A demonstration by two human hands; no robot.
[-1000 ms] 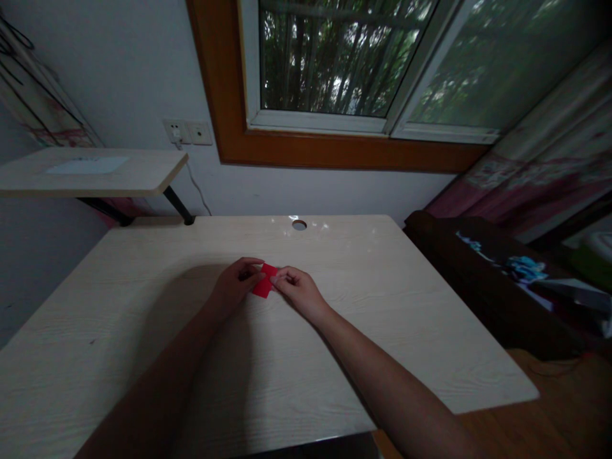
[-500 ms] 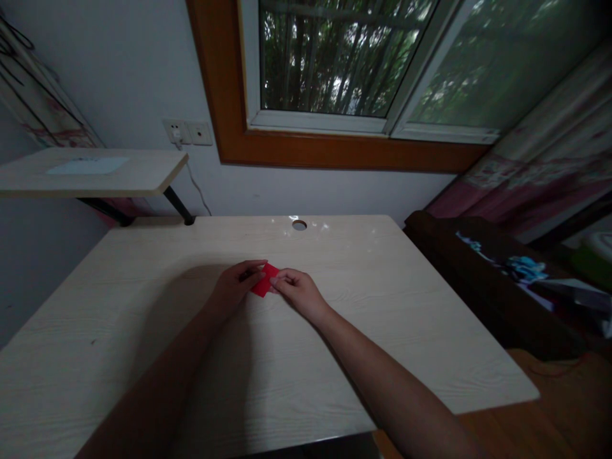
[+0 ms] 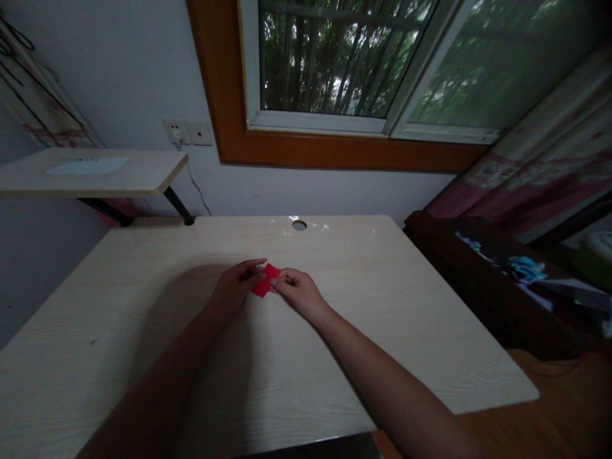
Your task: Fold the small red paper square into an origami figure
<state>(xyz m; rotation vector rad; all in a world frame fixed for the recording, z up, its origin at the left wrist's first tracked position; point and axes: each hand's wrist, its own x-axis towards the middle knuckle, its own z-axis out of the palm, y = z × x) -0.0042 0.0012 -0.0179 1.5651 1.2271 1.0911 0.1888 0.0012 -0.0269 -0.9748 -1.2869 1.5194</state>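
Observation:
A small red piece of paper (image 3: 262, 285), with straight edges and square corners, is held between both hands just over the pale wooden desk (image 3: 306, 370). My left hand (image 3: 235, 284) pinches its left side, thumb on top and index finger stretched along the far edge. On the right side, my right hand (image 3: 297, 288) grips the paper between thumb and fingers. The fingertips cover parts of the paper, so its folds cannot be made out.
A raised shelf (image 3: 143, 182) on black legs stands at the desk's back left, with a pale sheet (image 3: 88, 166) on it. Near the back edge is a round cable hole (image 3: 299, 225). A dark bench (image 3: 478, 274) holding loose items lies beyond the right edge.
Almost nothing differs. My left index finger has shifted very slightly at the paper's far edge; both hands keep their hold in the same place.

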